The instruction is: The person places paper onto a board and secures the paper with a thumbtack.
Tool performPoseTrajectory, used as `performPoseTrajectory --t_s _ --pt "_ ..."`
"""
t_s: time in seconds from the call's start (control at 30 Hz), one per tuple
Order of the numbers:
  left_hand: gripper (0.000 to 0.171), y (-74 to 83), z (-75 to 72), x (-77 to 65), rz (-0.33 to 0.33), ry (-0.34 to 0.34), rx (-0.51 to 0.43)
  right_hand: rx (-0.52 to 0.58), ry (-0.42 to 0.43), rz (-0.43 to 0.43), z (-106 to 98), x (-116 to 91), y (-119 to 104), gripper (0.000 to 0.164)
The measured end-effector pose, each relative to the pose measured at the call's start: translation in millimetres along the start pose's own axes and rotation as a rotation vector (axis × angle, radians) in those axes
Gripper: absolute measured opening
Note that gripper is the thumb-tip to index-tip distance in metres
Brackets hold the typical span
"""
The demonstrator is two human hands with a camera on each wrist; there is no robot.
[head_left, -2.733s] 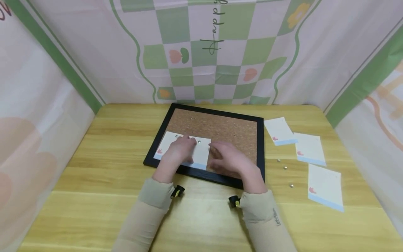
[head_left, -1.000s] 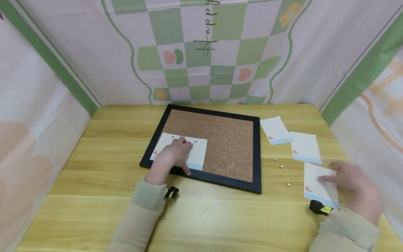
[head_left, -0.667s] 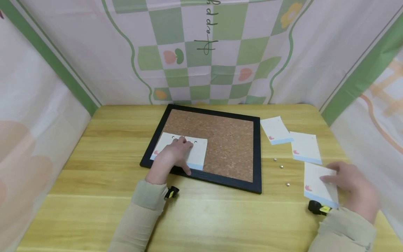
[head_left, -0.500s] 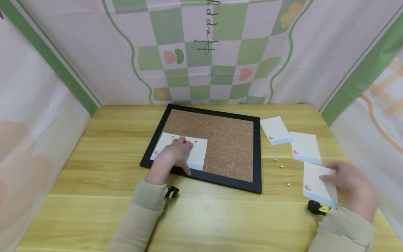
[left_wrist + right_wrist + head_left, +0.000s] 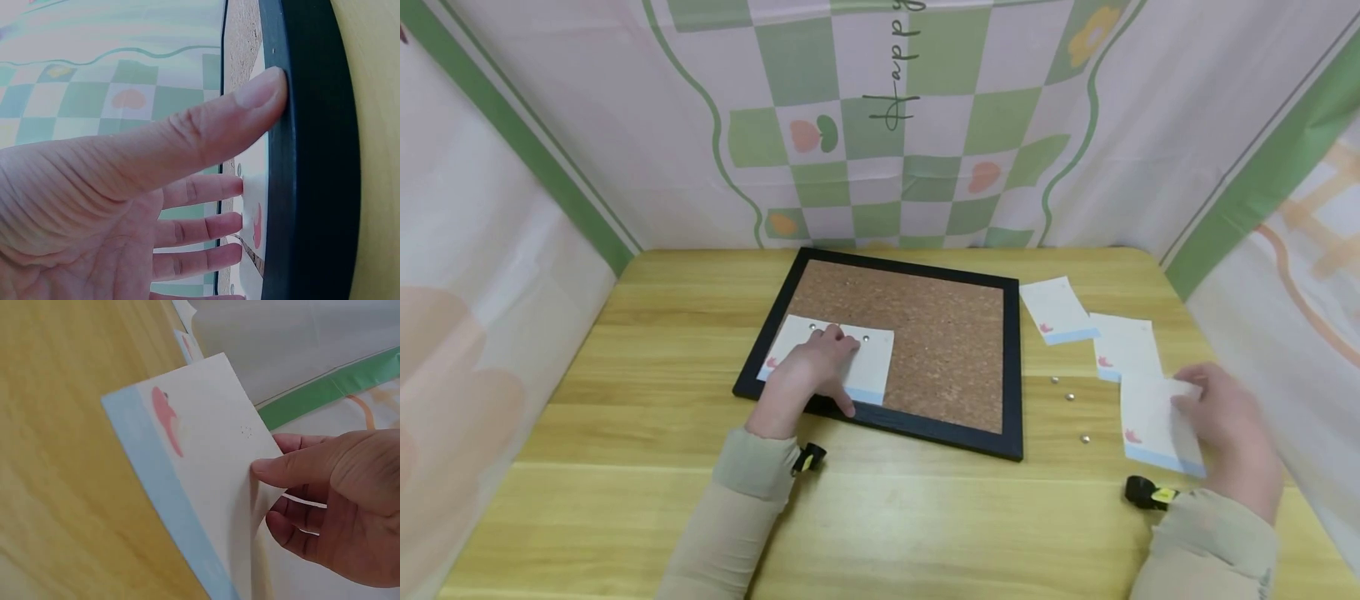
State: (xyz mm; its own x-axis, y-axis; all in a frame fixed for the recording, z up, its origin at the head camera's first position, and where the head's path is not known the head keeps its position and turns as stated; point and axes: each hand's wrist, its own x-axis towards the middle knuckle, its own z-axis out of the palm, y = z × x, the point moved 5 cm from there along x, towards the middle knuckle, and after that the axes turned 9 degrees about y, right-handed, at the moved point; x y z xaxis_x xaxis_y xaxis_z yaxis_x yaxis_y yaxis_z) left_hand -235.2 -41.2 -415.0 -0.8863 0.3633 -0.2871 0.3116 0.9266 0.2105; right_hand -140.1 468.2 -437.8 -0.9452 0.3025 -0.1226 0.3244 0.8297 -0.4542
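In the head view, we see the left hand point(image 5: 808, 367) at the near left of the board point(image 5: 947, 333), its back turned up and its forearm leaning right as it reaches in from the near side. The fingers arch over the pinned notes point(image 5: 872, 371), and the thumb comes down toward the frame point(image 5: 940, 428) at its near edge. Small pins point(image 5: 866, 338) show along the far side of that paper.

To the right, well apart, the right hand point(image 5: 1228, 425) turns its fingers left and pinches the held note point(image 5: 1153, 425) at its right side. The held note sits right of the board, covering part of the middle note point(image 5: 1126, 342) as we look; the far note point(image 5: 1057, 310) lies beyond. Three loose pins point(image 5: 1071, 397) lie on the table point(image 5: 925, 517), between board and notes.

In the left wrist view, we find the fingers straight and a little parted, their tips touching the paper, while the thumb, stretched well away, presses on the frame. The grip is wide and clasps nothing.

In the right wrist view, we see a narrow grip: the thumb on the held note's face, fingers behind it. The sheet is tilted and bends near the thumb.
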Motion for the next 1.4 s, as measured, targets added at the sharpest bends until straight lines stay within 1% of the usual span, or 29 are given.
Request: performPoseTrajectory --t_s 0.13,0.3,0.53,0.73,0.8,0.9,1.03,1.17,1.3,1.4 --pt "0.103 -0.6 -0.1 0.4 0.005 0.001 -0.002 0.029 0.042 -0.004 -5.8 -2.9 -7.4 0.043" --pt "0.102 -1.5 0.5 1.5 0.011 0.007 -0.001 0.073 0.125 -0.005 -15.6 -6.0 -19.9 0.043" --pt "0.102 -1.9 2.4 2.3 0.026 0.0 0.003 0.121 0.242 -0.109 -26.9 -6.4 -49.9 0.045" --pt "0.101 -1.6 2.6 1.6 0.033 -0.014 -0.001 0.176 0.317 -0.182 -26.4 -5.6 -78.2 0.04" --pt "0.1 -1.0 2.3 0.7 0.036 -0.019 -0.003 0.203 0.301 -0.186 -23.9 -5.0 -87.8 0.041" --pt "0.1 -0.4 1.9 -0.5 0.04 -0.024 -0.005 0.207 0.281 -0.178 -18.7 -4.5 -102.0 0.044" --pt "0.101 -0.7 2.5 -0.7 0.04 -0.031 0.004 0.231 0.223 -0.198 -8.4 -4.7 -123.7 0.047" --pt "0.104 -1.1 3.6 -0.6 0.033 -0.039 0.009 0.261 0.173 -0.271 5.5 -6.2 -151.8 0.042" --pt "0.106 -0.2 3.3 -1.4 0.038 -0.038 0.02 0.267 0.159 -0.363 23.2 -9.0 -184.2 0.034" --pt "0.106 0.3 2.9 -1.4 0.045 -0.03 0.021 0.26 0.152 -0.406 36.8 -12.2 -205.7 0.029"
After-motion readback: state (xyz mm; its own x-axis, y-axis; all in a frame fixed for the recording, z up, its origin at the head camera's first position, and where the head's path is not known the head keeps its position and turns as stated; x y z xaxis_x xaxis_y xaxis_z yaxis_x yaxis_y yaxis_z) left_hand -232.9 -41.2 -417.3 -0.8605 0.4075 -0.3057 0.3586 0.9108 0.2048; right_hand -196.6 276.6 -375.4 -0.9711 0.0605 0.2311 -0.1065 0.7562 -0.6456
